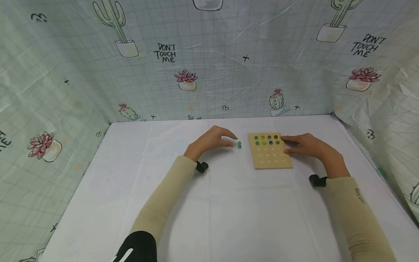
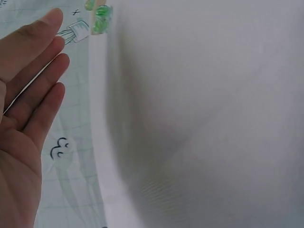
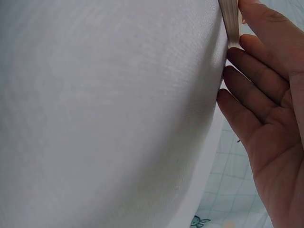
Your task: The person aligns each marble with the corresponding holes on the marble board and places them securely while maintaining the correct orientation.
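Note:
A square wooden board with rows of shallow hollows lies on the table. Several marbles in green, yellowish, brown and blue sit in its two far rows. Just left of the board are two green marbles close together on the cloth. My left hand is held beside them, thumb and fingers apart, with nothing in its grasp; the left wrist view also shows the green marbles beyond the fingertips. With extended fingers, my right hand touches the board's right edge, seen in the right wrist view as a layered wooden edge.
White cloth covers the table. Printed cactus sheets hang along the back and both sides. A small black wrist camera is strapped at the left wrist, another black camera at the right.

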The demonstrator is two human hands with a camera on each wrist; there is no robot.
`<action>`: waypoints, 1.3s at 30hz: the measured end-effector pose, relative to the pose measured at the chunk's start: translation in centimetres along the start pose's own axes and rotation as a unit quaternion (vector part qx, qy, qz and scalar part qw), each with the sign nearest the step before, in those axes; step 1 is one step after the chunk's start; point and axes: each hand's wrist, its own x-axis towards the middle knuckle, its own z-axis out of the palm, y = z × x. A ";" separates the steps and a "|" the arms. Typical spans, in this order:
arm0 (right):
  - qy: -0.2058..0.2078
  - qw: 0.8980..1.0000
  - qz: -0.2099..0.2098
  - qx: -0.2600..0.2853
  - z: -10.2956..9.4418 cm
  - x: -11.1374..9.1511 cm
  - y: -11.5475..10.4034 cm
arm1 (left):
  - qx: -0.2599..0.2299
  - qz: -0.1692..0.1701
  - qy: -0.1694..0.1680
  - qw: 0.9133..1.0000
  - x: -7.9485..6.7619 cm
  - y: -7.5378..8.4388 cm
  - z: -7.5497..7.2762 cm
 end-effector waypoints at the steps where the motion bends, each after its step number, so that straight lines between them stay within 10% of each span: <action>1: -0.001 1.000 0.000 -0.001 0.0 0.0 0.0 | 0.000 -0.002 -0.005 1.000 0.2 -0.2 0.0; 14: -0.001 1.000 -0.007 -0.001 0.2 0.4 0.1 | -0.003 0.011 -0.070 0.998 3.4 -3.2 0.4; 39: 0.012 1.000 -0.004 0.008 0.3 0.5 0.4 | 0.018 0.044 -0.114 0.992 5.1 -2.2 0.7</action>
